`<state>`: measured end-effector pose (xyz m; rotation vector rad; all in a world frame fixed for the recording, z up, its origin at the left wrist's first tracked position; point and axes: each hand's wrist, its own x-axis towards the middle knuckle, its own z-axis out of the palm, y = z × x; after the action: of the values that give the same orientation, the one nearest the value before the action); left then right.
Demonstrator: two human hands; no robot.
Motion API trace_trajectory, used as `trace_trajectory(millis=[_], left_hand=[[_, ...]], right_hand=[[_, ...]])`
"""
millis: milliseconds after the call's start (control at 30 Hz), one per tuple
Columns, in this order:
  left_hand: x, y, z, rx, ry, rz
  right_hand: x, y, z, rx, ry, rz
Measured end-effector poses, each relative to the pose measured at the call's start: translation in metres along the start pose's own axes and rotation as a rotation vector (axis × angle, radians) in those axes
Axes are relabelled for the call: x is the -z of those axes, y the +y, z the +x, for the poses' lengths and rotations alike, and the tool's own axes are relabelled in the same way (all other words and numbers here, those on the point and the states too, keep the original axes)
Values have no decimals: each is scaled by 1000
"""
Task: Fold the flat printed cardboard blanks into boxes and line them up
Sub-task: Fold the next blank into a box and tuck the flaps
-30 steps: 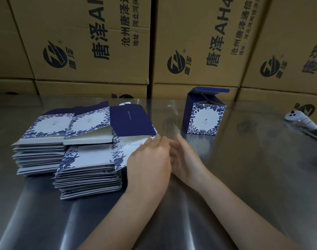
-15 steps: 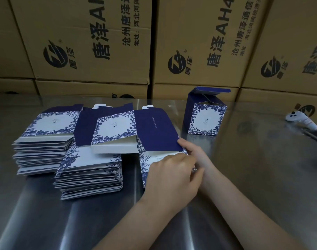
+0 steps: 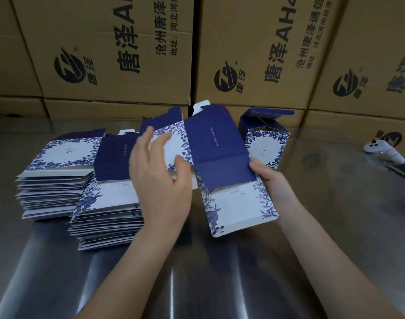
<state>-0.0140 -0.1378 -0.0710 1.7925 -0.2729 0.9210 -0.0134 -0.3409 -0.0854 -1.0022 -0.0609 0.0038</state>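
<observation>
One blank (image 3: 220, 153) in right grip (image 3: 273, 185)

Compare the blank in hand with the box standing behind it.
The held blank is flat; the folded box is squared up, top flap open. The right hand grips the held blank above the table; the folded box stands on it, untouched. Both share blue floral print.
</observation>
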Motion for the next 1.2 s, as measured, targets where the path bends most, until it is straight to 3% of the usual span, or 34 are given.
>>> trace_trajectory(millis=[300,467,667,933,1200], left_hand=[[6,-13,19,411,-2,-331],[6,-16,22,524,-54,-530],[7,-21,27,596,-102,-691],[5,-17,24,577,-172,-801],[0,-5,19,622,-159,-1017]], right_hand=[[9,-18,-13,74,-35,-165],[11,-25,-17,156,-9,-302],[11,-30,-18,292,65,-334],[-6,-26,-24,685,221,-666],[-24,-11,-27,910,294,-931]])
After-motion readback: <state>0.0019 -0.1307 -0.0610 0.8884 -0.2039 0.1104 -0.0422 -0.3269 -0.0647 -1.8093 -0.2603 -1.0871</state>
